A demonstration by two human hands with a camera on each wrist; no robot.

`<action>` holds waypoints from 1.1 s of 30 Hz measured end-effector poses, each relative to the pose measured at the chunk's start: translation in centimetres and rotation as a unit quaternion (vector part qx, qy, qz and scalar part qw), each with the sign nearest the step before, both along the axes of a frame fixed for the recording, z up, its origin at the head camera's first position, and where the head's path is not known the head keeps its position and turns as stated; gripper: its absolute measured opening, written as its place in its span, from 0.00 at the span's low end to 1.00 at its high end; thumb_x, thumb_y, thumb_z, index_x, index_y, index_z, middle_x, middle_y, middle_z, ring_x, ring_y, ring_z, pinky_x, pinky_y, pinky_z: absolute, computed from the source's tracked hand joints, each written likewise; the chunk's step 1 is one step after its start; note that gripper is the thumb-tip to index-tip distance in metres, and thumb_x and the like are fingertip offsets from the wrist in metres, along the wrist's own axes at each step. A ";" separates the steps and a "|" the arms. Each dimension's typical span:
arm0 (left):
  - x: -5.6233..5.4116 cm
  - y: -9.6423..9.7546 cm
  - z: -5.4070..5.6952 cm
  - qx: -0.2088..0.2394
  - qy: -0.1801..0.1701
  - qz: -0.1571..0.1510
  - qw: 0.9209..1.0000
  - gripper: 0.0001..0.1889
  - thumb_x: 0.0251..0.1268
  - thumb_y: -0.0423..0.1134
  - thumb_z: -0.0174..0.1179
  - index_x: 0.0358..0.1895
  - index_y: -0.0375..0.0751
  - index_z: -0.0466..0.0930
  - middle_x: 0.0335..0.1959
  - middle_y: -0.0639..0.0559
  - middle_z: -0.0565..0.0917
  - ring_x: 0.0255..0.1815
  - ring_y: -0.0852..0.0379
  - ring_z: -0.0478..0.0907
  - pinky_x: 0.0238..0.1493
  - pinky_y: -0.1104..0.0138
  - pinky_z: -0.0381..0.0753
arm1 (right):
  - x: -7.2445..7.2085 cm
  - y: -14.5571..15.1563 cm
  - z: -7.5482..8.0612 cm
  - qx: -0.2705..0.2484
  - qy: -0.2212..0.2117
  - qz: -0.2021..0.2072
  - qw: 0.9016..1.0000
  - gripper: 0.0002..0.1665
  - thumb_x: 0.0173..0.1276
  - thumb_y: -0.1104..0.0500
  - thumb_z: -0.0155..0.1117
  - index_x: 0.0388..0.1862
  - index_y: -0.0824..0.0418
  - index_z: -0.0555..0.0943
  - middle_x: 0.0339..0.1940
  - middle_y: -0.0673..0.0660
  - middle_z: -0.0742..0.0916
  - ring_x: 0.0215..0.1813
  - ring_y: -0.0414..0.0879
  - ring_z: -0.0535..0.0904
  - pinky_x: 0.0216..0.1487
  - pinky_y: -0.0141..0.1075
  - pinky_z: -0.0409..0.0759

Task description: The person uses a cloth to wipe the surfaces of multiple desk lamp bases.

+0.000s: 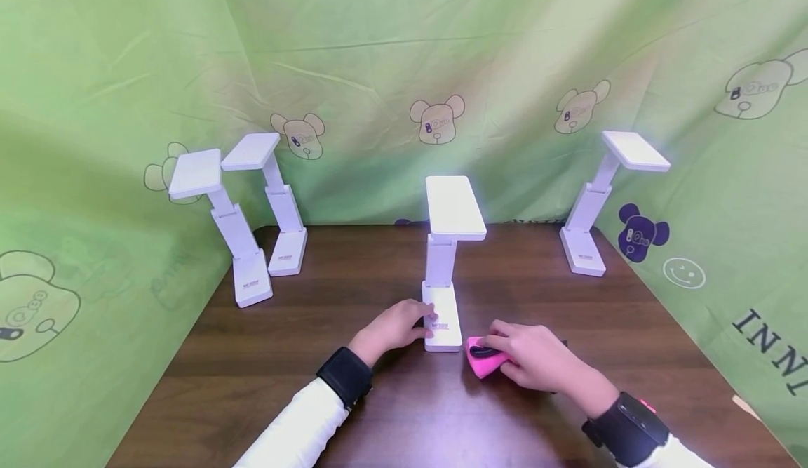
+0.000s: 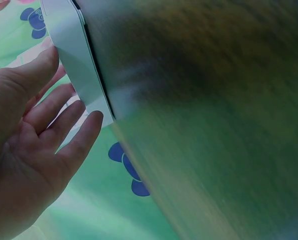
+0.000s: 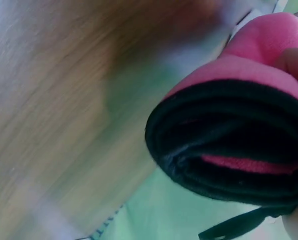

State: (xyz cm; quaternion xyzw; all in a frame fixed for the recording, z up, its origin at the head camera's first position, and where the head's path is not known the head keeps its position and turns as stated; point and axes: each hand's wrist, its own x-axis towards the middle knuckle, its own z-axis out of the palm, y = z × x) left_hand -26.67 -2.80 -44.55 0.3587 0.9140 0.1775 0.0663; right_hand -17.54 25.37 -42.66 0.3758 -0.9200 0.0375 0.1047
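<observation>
A white desk lamp [image 1: 447, 317] stands at the middle of the table, its flat head raised on a folding arm. My left hand [image 1: 396, 326] touches the left side of its base with fingertips and thumb. In the left wrist view the fingers of my left hand [image 2: 54, 115] are spread and fairly straight beside the white base [image 2: 81, 65]. Just right of the base, my right hand [image 1: 529, 353] grips a folded pink cloth with black trim [image 1: 482, 364]. Seen from the right wrist, the pink cloth [image 3: 266, 37] is rolled into layers, a black strap [image 3: 249, 222] hanging below.
Two more white lamps [image 1: 252, 278] [image 1: 288, 250] stand at the back left of the brown wooden table [image 1: 353, 264]. Another white lamp [image 1: 583, 250] stands at the back right. Green printed fabric [image 1: 353, 68] surrounds the table at the back and sides.
</observation>
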 end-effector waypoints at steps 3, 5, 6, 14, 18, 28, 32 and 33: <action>0.1 -0.1 0.0 0.004 0.003 -0.002 1.000 0.23 0.65 0.44 0.69 0.63 0.45 0.82 0.65 0.47 0.81 0.61 0.52 0.78 0.64 0.61 0.76 | 0.2 -1.3 -0.2 -0.017 0.008 0.046 0.999 0.25 0.58 0.55 0.77 0.56 0.48 0.85 0.43 0.47 0.83 0.35 0.37 0.77 0.36 0.32 0.82; 0.1 -0.1 0.0 0.009 0.007 -0.005 1.000 0.22 0.65 0.43 0.69 0.62 0.44 0.83 0.64 0.47 0.81 0.61 0.51 0.79 0.64 0.61 0.77 | 0.0 -2.6 -0.4 -0.025 0.023 0.086 0.996 0.26 0.58 0.56 0.76 0.58 0.47 0.85 0.44 0.46 0.82 0.36 0.36 0.77 0.36 0.31 0.81; 0.1 -0.1 0.0 0.011 0.010 -0.008 1.000 0.22 0.66 0.43 0.69 0.61 0.44 0.83 0.64 0.47 0.81 0.62 0.51 0.79 0.64 0.61 0.76 | -0.1 -3.4 -0.5 -0.025 0.033 0.104 0.994 0.26 0.58 0.56 0.76 0.58 0.47 0.84 0.44 0.46 0.82 0.37 0.36 0.77 0.37 0.30 0.81; 0.2 0.2 0.1 0.020 0.006 -0.017 1.000 0.20 0.66 0.41 0.69 0.61 0.44 0.83 0.61 0.47 0.83 0.60 0.50 0.80 0.63 0.60 0.77 | -1.8 -7.8 -1.3 0.026 0.086 0.148 0.985 0.28 0.59 0.53 0.78 0.60 0.49 0.83 0.47 0.48 0.83 0.45 0.39 0.82 0.41 0.31 0.84; 0.2 0.2 0.2 0.015 -0.011 -0.008 1.000 0.22 0.67 0.41 0.68 0.63 0.46 0.82 0.60 0.49 0.84 0.59 0.52 0.80 0.63 0.61 0.77 | -2.3 -8.0 -1.7 0.018 0.092 0.141 0.986 0.26 0.58 0.54 0.77 0.58 0.49 0.84 0.45 0.47 0.83 0.42 0.39 0.82 0.38 0.31 0.84; 0.0 -0.1 -0.1 0.024 0.007 -0.026 0.999 0.22 0.65 0.42 0.69 0.62 0.43 0.83 0.65 0.47 0.81 0.61 0.51 0.79 0.64 0.62 0.76 | -1.9 -2.8 -2.2 -0.029 0.032 0.066 0.997 0.25 0.59 0.56 0.75 0.57 0.45 0.84 0.42 0.45 0.81 0.32 0.36 0.75 0.33 0.31 0.79; -0.2 -0.3 -0.3 0.026 0.011 -0.031 0.999 0.21 0.66 0.42 0.69 0.61 0.42 0.83 0.66 0.46 0.80 0.64 0.50 0.78 0.65 0.61 0.75 | -1.5 -0.3 -2.1 -0.045 0.027 0.014 0.999 0.24 0.57 0.56 0.75 0.55 0.48 0.85 0.44 0.46 0.83 0.33 0.36 0.78 0.33 0.33 0.80; -0.2 -0.3 -0.3 0.026 0.012 -0.032 0.999 0.21 0.66 0.42 0.69 0.61 0.42 0.84 0.66 0.45 0.80 0.64 0.50 0.78 0.65 0.60 0.75 | -1.4 0.2 -2.0 -0.047 0.030 -0.001 0.998 0.24 0.57 0.56 0.75 0.55 0.49 0.85 0.44 0.47 0.83 0.33 0.36 0.79 0.32 0.33 0.81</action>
